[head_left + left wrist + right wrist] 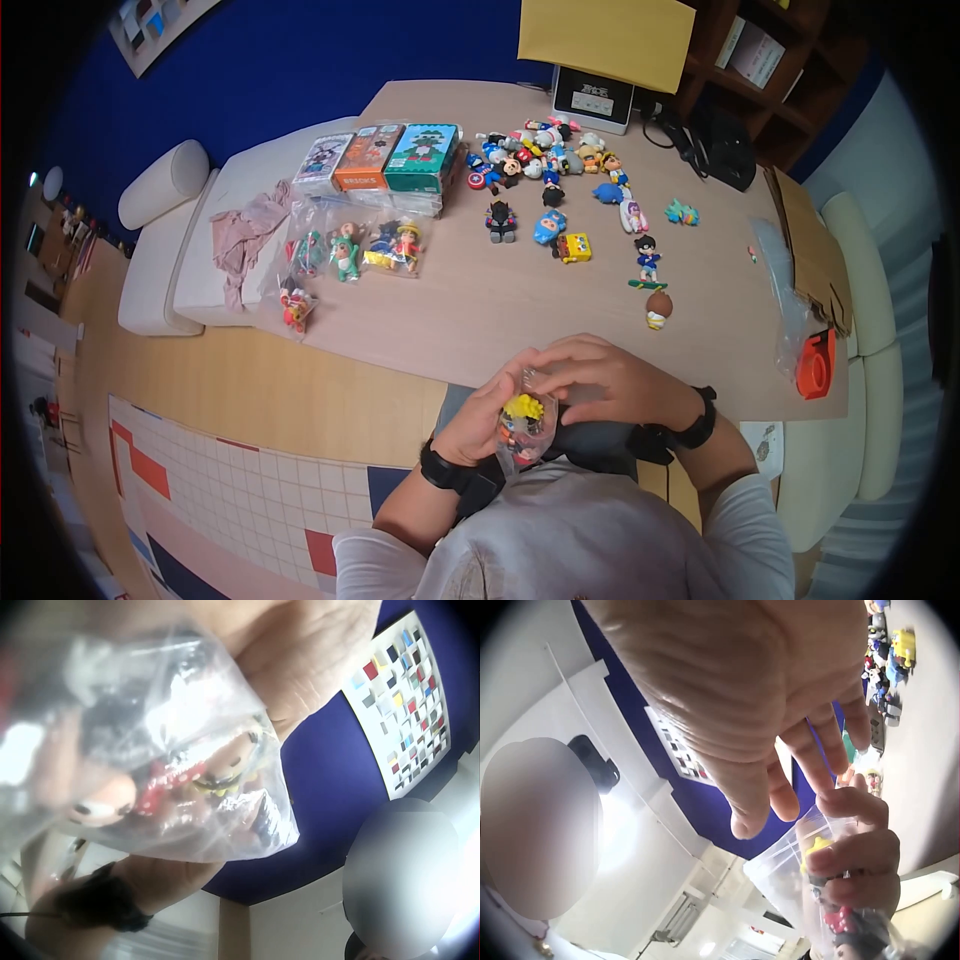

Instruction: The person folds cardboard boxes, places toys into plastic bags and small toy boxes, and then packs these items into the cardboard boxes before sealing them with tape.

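Over the lap, close to the table's front edge, my left hand grips a clear plastic bag of small toy figures. A yellow piece shows near its top. Through the plastic in the left wrist view, a red bow with white dots and pale figure faces are visible. My right hand is at the bag's upper right side. In the right wrist view its fingers are spread and fairly straight beside the bag, while the left fingers curl round the plastic.
Several loose figures are spread over the table, heaped toward the back. Bagged figures and boxed sets stand at left. A red-orange ring-shaped object and cardboard lie along the right edge. A device stands behind.
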`<state>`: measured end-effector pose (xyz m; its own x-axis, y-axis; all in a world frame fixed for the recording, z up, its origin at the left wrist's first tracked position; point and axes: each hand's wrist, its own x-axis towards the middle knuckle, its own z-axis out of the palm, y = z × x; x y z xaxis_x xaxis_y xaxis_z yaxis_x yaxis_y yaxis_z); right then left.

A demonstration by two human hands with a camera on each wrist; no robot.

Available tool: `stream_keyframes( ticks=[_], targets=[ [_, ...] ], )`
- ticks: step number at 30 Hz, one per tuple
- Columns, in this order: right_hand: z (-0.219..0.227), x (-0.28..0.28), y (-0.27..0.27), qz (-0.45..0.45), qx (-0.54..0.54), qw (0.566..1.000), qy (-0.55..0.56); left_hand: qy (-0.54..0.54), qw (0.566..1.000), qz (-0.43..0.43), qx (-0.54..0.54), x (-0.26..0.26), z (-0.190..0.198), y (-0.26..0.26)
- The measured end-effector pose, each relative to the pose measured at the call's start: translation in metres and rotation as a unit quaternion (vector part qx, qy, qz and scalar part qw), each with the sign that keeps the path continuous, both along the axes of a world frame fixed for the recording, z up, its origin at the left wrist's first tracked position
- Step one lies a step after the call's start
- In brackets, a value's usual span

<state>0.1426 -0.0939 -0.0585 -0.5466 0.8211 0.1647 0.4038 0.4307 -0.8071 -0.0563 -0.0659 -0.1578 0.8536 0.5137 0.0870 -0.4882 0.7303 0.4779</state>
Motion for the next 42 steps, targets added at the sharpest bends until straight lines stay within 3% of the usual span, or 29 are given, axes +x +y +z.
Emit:
stream_keyframes(
  ticks=[1,4,7,10,11,14,15,18,21,22,25,27,30,33,36,37,39,42],
  targets=[
    [0.0,0.0,-0.003,-0.034,0.042,0.998,0.015,-0.024,1.0,0.001,0.004,0.001,0.001,0.002],
    [0.005,0.0,-0.007,-0.009,0.095,0.994,-0.042,-0.055,0.998,-0.022,-0.012,0.0,0.002,0.007],
    [0.002,0.004,-0.007,0.016,0.129,0.989,-0.075,0.061,0.998,-0.001,0.033,0.001,0.021,0.012],
    [0.018,0.007,-0.007,-0.079,0.148,0.983,-0.077,0.099,0.98,0.076,0.157,-0.001,0.053,0.023],
    [0.025,0.008,-0.006,-0.106,0.16,0.978,-0.078,0.024,0.98,0.06,0.187,-0.003,0.052,0.034],
    [0.036,0.009,-0.006,-0.162,0.205,0.96,-0.098,0.124,0.866,0.107,0.472,0.0,0.077,0.054],
    [0.034,0.009,-0.006,-0.166,0.224,0.953,-0.116,0.23,0.815,0.093,0.524,-0.002,0.089,0.059],
    [0.021,0.014,-0.005,-0.189,0.262,0.933,-0.156,0.272,0.718,0.165,0.62,0.01,0.091,0.062],
    [0.011,0.026,-0.006,-0.192,0.288,0.92,-0.186,0.33,0.645,0.135,0.675,0.015,0.088,0.063],
    [0.01,0.03,-0.007,-0.189,0.296,0.916,-0.195,0.331,0.64,0.143,0.679,0.017,0.089,0.063],
    [0.022,0.041,-0.011,-0.188,0.191,0.94,-0.209,0.323,0.611,0.162,0.704,0.023,0.102,0.061],
    [0.026,0.047,-0.009,-0.16,0.198,0.939,-0.232,0.299,0.572,0.175,0.743,0.028,0.114,0.061],
    [0.04,0.052,-0.008,-0.157,0.215,0.933,-0.242,0.318,0.454,0.183,0.812,0.027,0.132,0.061],
    [0.036,0.051,-0.009,-0.168,0.245,0.924,-0.241,0.359,0.366,0.196,0.836,0.022,0.138,0.053],
    [0.032,0.048,-0.013,-0.186,0.275,0.921,-0.206,0.387,0.339,0.223,0.828,0.019,0.142,0.047],
    [0.032,0.048,-0.015,-0.194,0.282,0.92,-0.19,0.381,0.35,0.233,0.824,0.02,0.14,0.047],
    [0.02,0.049,-0.014,-0.199,0.267,0.926,-0.177,0.367,0.376,0.248,0.814,0.023,0.131,0.045],
    [0.013,0.048,-0.016,-0.227,0.197,0.95,-0.082,0.339,0.474,0.247,0.774,0.02,0.12,0.047]
  ],
)
